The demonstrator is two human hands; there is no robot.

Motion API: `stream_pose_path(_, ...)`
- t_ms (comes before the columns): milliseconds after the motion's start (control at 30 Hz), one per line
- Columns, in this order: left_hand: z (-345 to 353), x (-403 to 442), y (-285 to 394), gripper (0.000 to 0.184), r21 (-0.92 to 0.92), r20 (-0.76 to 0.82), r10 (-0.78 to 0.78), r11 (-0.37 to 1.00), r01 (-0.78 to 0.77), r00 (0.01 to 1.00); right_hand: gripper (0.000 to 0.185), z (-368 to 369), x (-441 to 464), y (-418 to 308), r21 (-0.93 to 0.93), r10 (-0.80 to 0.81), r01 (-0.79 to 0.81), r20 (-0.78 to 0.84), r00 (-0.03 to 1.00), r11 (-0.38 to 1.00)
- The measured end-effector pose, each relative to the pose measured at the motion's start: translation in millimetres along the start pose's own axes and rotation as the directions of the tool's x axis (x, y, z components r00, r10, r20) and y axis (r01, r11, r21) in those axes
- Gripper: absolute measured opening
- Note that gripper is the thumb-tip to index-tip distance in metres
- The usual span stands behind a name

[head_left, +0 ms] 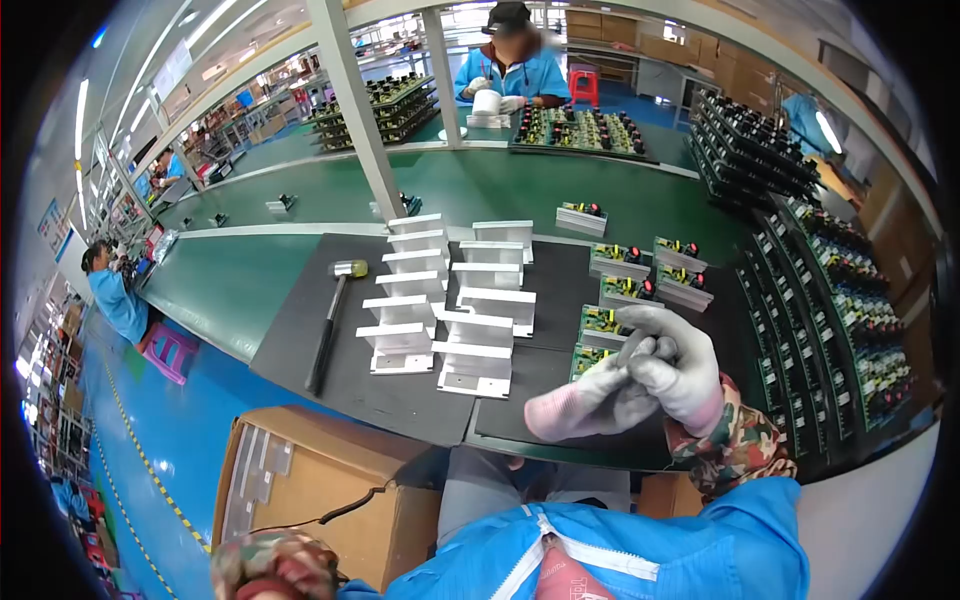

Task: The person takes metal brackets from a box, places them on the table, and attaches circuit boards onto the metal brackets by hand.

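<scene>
My right hand (688,368) wears a white and grey work glove below a camouflage sleeve. Its fingers are closed on a second, loose glove (572,408), whose pink cuff hangs out to the left with no arm in it. Just beyond the hand, small green circuit boards (601,320) on metal brackets stand on the black mat, partly covered by the fingers. At the bottom left edge my left camouflage sleeve (278,562) shows blurred; the fingers of that hand are hidden. Two rows of silvery metal brackets (478,355) stand left of my right hand.
A hammer (330,320) lies on the black mat (300,290) at left. Racks of boards (840,310) rise on the right. A grey post (360,110) stands ahead. Across the green bench, a person (512,70) works by a board tray (580,132). A cardboard box (310,500) sits below.
</scene>
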State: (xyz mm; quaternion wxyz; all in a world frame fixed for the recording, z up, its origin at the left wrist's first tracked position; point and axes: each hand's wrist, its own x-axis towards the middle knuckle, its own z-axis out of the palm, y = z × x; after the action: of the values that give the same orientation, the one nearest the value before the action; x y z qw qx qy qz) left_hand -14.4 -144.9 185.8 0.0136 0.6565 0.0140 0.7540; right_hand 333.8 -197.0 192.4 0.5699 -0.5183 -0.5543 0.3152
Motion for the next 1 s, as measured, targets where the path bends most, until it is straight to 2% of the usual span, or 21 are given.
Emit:
stream_pose_path(100, 1.3, -7.1, -3.9, 0.070, 0.008, -0.041, 0.005, 1.000, -0.005, 0.999, 0.051, 16.8, 4.7, 13.3, 0.122, -0.043, 0.056, -0.109, 0.993, 0.991)
stream_pose_path(133, 2.9, -11.5, -5.0, 0.070, -0.004, -0.044, -0.046, 0.999, 0.046, 0.998, 0.051, 25.0, 7.2, 16.9, 0.172, -0.055, 0.080, -0.144, 0.988, 0.982)
stream_pose_path(167, 5.9, -18.2, -5.7, 0.070, -0.020, -0.013, -0.209, 0.978, 0.208, 0.978, 0.051, 32.3, 10.0, 21.8, 0.223, -0.066, 0.106, -0.178, 0.982, 0.969)
stream_pose_path(200, 22.3, -17.4, -2.6, 0.069, -0.165, 0.102, -0.647, 0.738, 0.654, 0.756, 0.050, 37.2, 12.5, 29.8, 0.315, -0.042, 0.088, -0.149, 0.988, 0.945)
stream_pose_path(233, 38.7, -16.7, 0.6, 0.071, -0.240, 0.192, -0.920, 0.294, 0.925, 0.342, 0.052, 44.7, 14.2, 34.2, 0.351, -0.016, 0.073, -0.161, 0.987, 0.934)
stream_pose_path(267, 47.1, -44.2, -15.9, 0.074, -0.110, 0.425, -0.817, 0.381, 0.918, 0.390, 0.055, 53.0, 15.3, 37.7, 0.387, 0.010, 0.057, -0.168, 0.986, 0.920)
stream_pose_path(300, 45.4, -63.5, -31.0, 0.072, -0.144, 0.581, -0.808, 0.016, 0.989, 0.098, 0.057, 61.9, 16.4, 41.8, 0.422, 0.036, 0.039, -0.168, 0.985, 0.906)
stream_pose_path(367, 56.8, -65.4, -40.8, 0.064, -0.289, 0.757, -0.649, -0.436, 0.852, -0.075, 0.052, 73.5, 18.3, 48.8, 0.408, -0.012, 0.076, -0.158, 0.987, 0.910)
stream_pose_path(400, 55.3, -78.7, -49.4, 0.060, -0.334, 0.792, -0.610, -0.457, 0.825, -0.017, 0.052, 75.9, 18.8, 50.1, 0.379, -0.033, 0.087, -0.146, 0.989, 0.921)
stream_pose_path(500, 54.4, -101.8, -62.4, 0.042, -0.265, 0.713, -0.698, -0.183, 0.947, 0.065, 0.055, 79.0, 24.9, 66.3, 0.264, -0.106, 0.130, -0.103, 0.989, 0.956)
stream_pose_path(533, 55.3, -109.2, -68.5, 0.033, -0.254, 0.696, -0.712, -0.127, 0.959, 0.090, 0.061, 77.2, 27.5, 68.8, 0.228, -0.067, 0.071, -0.025, 0.997, 0.971)
stream_pose_path(567, 54.1, -112.7, -71.5, 0.024, -0.233, 0.693, -0.713, -0.082, 0.969, 0.106, 0.068, 78.2, 28.7, 64.7, 0.085, -0.104, 0.103, 0.012, 0.995, 0.991)
stream_pose_path(600, 53.7, -94.1, -63.8, 0.018, -0.322, 0.639, -0.762, -0.144, 0.936, 0.103, 0.074, 78.5, 32.2, 66.5, -0.023, -0.224, 0.224, -0.007, 0.974, 0.974)
stream_pose_path(633, 54.5, -84.6, -59.4, 0.018, -0.404, 0.562, -0.810, -0.094, 0.910, 0.166, 0.079, 75.7, 35.7, 69.0, -0.136, -0.346, 0.339, -0.029, 0.938, 0.931)
stream_pose_path(667, 56.4, -77.3, -57.7, 0.018, -0.479, 0.483, -0.847, -0.043, 0.877, 0.222, 0.078, 68.0, 39.2, 75.7, -0.390, -0.460, 0.404, -0.058, 0.886, 0.827)
stream_pose_path(700, 58.6, -73.9, -57.9, 0.019, -0.547, 0.400, -0.875, 0.010, 0.837, 0.272, 0.079, 78.3, 39.3, 63.4, -0.503, -0.597, 0.434, -0.223, 0.771, 0.748)
stream_pose_path(767, 71.8, -76.2, -61.7, 0.025, -0.461, 0.348, -0.858, 0.194, 0.866, 0.378, 0.067, 80.7, 21.1, 41.7, -0.549, -0.630, 0.428, -0.251, 0.735, 0.718)
stream_pose_path(833, 93.3, -81.6, -58.9, 0.028, -0.416, 0.380, -0.821, 0.260, 0.871, 0.426, 0.090, 96.6, 3.4, 33.8, -0.158, -0.295, 0.269, -0.178, 0.939, 0.950)
stream_pose_path(867, 103.9, -83.4, -55.2, 0.030, -0.413, 0.410, -0.807, 0.252, 0.875, 0.425, 0.091, 111.0, 4.9, 29.7, -0.209, -0.382, 0.346, -0.170, 0.908, 0.915)
stream_pose_path(967, 126.0, -81.0, -43.5, 0.033, -0.243, 0.398, -0.744, 0.478, 0.844, 0.537, 0.081, 123.2, 11.9, 32.3, -0.207, -0.345, 0.310, -0.160, 0.925, 0.928)
stream_pose_path(1000, 127.9, -71.4, -37.7, 0.034, -0.190, 0.385, -0.735, 0.529, 0.827, 0.559, 0.068, 125.1, 14.5, 35.0, -0.257, -0.424, 0.370, -0.204, 0.882, 0.893)
